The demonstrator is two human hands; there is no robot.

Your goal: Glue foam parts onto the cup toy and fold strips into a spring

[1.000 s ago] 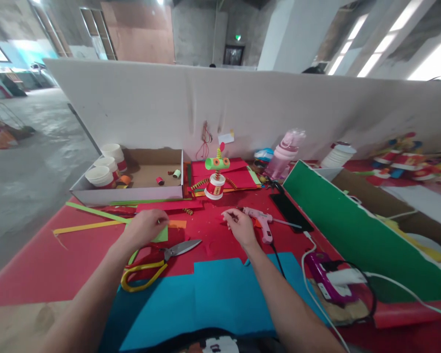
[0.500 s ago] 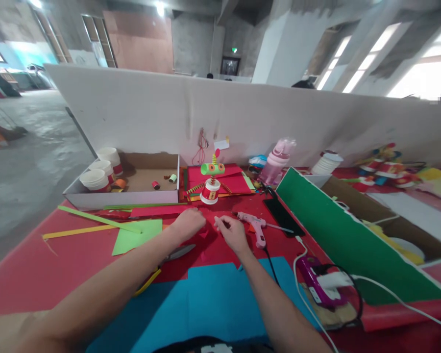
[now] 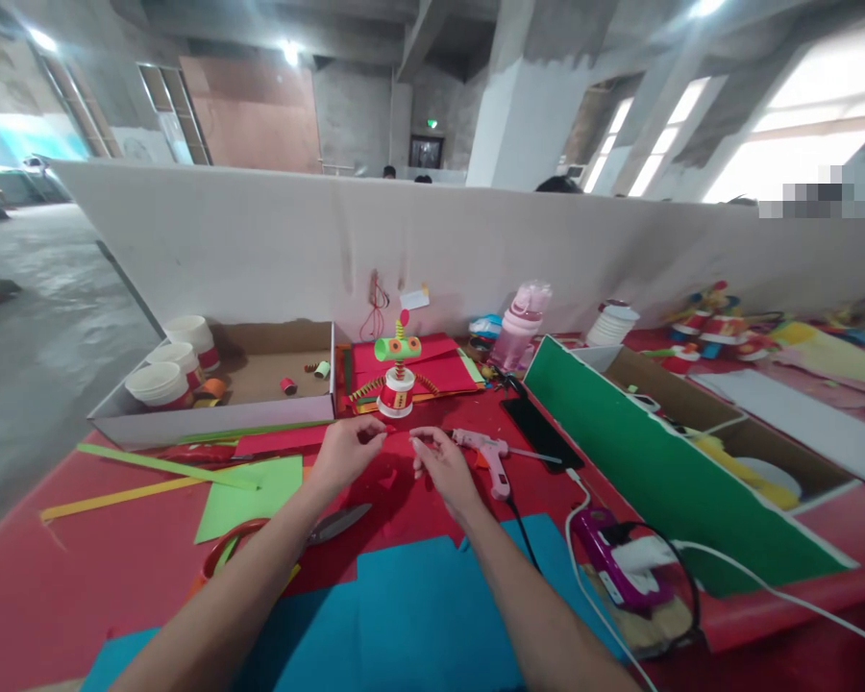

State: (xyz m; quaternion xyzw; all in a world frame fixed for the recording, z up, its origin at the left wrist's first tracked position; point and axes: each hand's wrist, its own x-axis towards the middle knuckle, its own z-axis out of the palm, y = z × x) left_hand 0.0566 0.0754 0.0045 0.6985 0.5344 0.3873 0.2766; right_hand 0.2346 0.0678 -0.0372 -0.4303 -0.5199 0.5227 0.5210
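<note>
My left hand point(image 3: 347, 452) is over the red table covering, thumb and forefinger pinched together. A small reddish bit shows at the fingertips, too small and too like the table to name. Facing it, my right hand point(image 3: 443, 468) has loosely bent fingers apart, with nothing visible in them. Just beyond both hands stands a paper-cup robot figure point(image 3: 395, 392) with a green head and folded paper arms. A pink hot glue gun point(image 3: 488, 452) lies beside my right hand. Scissors point(image 3: 338, 524) are partly hidden under my left forearm.
A shallow box point(image 3: 216, 418) with paper cups point(image 3: 160, 383) stands left. Green strips point(image 3: 165, 466) and a green sheet point(image 3: 252, 495) lie nearby. Blue paper point(image 3: 418, 596) covers the front. Right are a phone point(image 3: 540, 432), purple power strip point(image 3: 620, 557), cables, green-sided box point(image 3: 655, 471) and pink bottle point(image 3: 523, 327).
The view has tilted up and shifted slightly right. My left hand has turned so that its pinched thumb and forefinger show; the right hand's fingers have spread a little. Orange scissor handles now show.
</note>
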